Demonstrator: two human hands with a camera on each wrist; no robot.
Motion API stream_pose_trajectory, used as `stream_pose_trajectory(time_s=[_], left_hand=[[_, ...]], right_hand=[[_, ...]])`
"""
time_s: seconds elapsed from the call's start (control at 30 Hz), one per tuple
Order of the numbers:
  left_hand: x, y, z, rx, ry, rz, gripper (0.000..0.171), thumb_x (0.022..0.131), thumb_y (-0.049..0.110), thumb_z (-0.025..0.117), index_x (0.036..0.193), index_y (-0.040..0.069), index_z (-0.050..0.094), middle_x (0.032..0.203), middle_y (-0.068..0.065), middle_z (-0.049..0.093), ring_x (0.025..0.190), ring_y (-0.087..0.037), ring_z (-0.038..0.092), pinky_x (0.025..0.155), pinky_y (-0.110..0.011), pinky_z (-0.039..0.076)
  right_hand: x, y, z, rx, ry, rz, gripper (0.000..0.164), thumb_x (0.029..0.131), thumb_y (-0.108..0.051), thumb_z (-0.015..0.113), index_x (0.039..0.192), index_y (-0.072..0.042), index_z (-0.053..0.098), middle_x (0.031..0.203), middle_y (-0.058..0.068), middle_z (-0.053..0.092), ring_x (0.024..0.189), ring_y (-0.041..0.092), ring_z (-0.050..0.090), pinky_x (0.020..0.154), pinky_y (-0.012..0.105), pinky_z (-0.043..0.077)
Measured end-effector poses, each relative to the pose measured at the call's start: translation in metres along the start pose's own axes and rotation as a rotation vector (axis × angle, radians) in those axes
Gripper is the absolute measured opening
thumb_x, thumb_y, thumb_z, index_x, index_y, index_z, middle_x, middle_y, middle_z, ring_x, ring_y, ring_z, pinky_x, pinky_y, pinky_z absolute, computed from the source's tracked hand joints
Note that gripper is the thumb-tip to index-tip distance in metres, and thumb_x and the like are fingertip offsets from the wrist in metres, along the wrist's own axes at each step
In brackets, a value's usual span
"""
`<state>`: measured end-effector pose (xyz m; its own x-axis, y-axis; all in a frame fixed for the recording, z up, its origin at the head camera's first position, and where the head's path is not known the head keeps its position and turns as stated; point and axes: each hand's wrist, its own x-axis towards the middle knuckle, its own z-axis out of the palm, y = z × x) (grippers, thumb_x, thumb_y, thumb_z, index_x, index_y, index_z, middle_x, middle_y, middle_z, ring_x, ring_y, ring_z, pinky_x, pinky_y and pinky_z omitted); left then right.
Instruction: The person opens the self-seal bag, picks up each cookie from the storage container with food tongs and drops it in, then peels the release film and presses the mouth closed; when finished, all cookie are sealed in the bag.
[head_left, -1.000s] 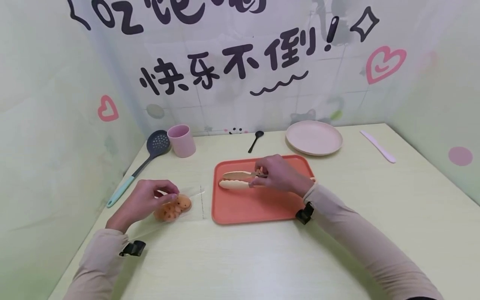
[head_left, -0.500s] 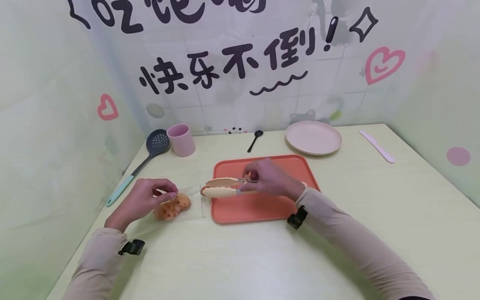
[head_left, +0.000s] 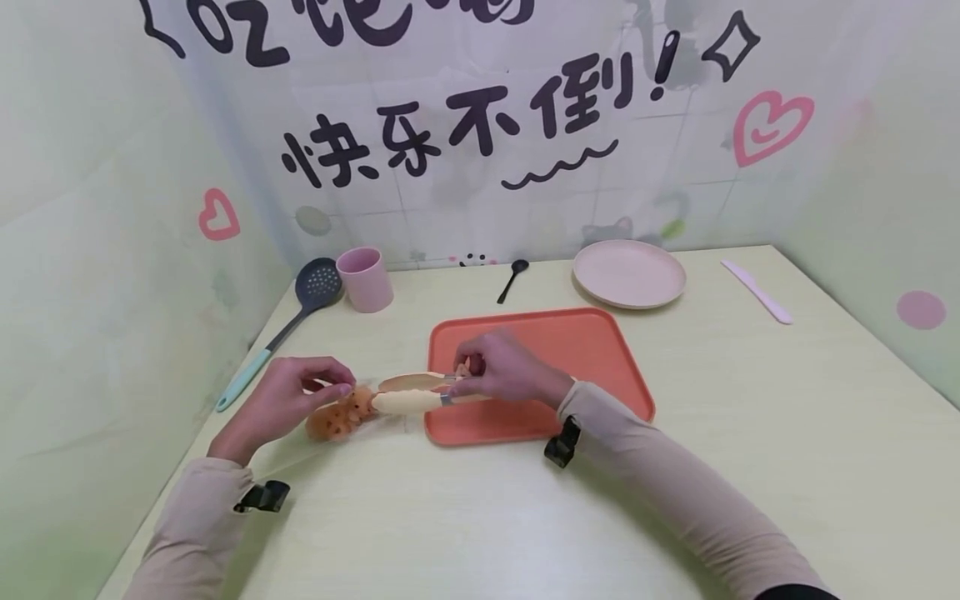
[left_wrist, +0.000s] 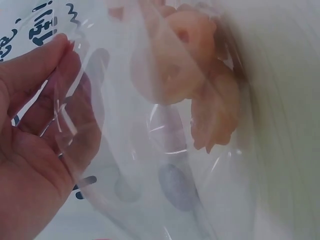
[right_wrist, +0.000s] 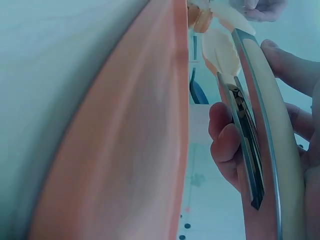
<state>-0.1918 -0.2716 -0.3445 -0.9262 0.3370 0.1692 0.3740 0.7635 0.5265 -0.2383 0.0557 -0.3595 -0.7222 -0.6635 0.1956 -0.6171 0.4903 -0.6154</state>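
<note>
My left hand (head_left: 285, 400) pinches the edge of a clear plastic bag (left_wrist: 125, 170) between thumb and fingertips. Inside the bag lie several orange-brown, dark-spotted food pieces (head_left: 330, 423); the left wrist view shows them through the film as rounded lumps (left_wrist: 172, 65). My right hand (head_left: 506, 367) grips cream-and-metal tongs (right_wrist: 280, 125) by their arms. The tongs' broad scalloped tips reach left over the tray's edge to the bag's mouth. An orange-brown piece (right_wrist: 202, 20) shows right at those tips; I cannot tell whether they clamp it.
Beneath the right hand sits a coral-red tray (head_left: 585, 350). Behind stand a pink cup (head_left: 367, 283), a small black spoon (head_left: 513, 280) and a pink plate (head_left: 630, 275). A slotted spatula (head_left: 318, 285) lies along the left edge, a pink knife (head_left: 756, 292) at right.
My right hand has brought the tongs leftward from over the tray to the bag's mouth. The left hand has stayed at the bag.
</note>
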Motion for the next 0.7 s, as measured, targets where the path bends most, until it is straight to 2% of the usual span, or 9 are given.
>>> stream_pose_trajectory(time_s=[0.2,0.4,0.53,0.63,0.7], left_hand=[[0.000,-0.001,0.003,-0.017,-0.007,-0.004,0.008,0.090,0.012,0.075,0.098,0.013,0.076,0.094,-0.001,0.076,0.083,-0.010,0.070,0.074,-0.018,0.057],[0.001,-0.002,0.005,-0.006,0.027,0.042,0.007,0.089,0.012,0.076,0.095,0.015,0.076,0.091,0.000,0.076,0.080,-0.003,0.067,0.072,-0.020,0.058],[0.003,-0.001,0.005,0.012,0.073,0.050,0.006,0.089,0.012,0.076,0.095,0.015,0.076,0.090,0.000,0.077,0.079,-0.001,0.066,0.071,-0.020,0.057],[0.003,0.000,0.006,0.001,0.073,0.038,0.006,0.089,0.013,0.076,0.094,0.015,0.076,0.090,0.000,0.076,0.079,-0.001,0.065,0.072,-0.020,0.057],[0.003,0.001,0.007,-0.010,0.060,0.037,0.005,0.089,0.014,0.076,0.094,0.016,0.076,0.090,0.001,0.076,0.079,-0.001,0.065,0.072,-0.019,0.057]], right_hand=[[0.002,0.001,0.006,0.097,0.015,0.050,0.015,0.084,-0.030,0.082,0.085,-0.019,0.073,0.067,-0.004,0.057,0.061,0.008,0.049,0.056,0.019,0.039],[0.005,0.000,0.015,0.198,0.010,0.134,0.014,0.084,-0.036,0.082,0.083,-0.024,0.074,0.071,-0.003,0.066,0.069,0.012,0.057,0.060,0.024,0.044],[0.006,-0.002,0.020,0.286,-0.003,0.203,0.013,0.086,-0.038,0.080,0.085,-0.026,0.075,0.074,-0.002,0.066,0.074,0.015,0.057,0.064,0.026,0.044],[0.006,0.000,0.021,0.336,-0.023,0.220,0.012,0.086,-0.036,0.079,0.086,-0.024,0.075,0.075,-0.001,0.063,0.074,0.016,0.055,0.064,0.026,0.043],[0.006,0.001,0.020,0.331,-0.028,0.211,0.011,0.086,-0.033,0.080,0.086,-0.023,0.075,0.074,-0.002,0.062,0.072,0.014,0.054,0.064,0.025,0.042]])
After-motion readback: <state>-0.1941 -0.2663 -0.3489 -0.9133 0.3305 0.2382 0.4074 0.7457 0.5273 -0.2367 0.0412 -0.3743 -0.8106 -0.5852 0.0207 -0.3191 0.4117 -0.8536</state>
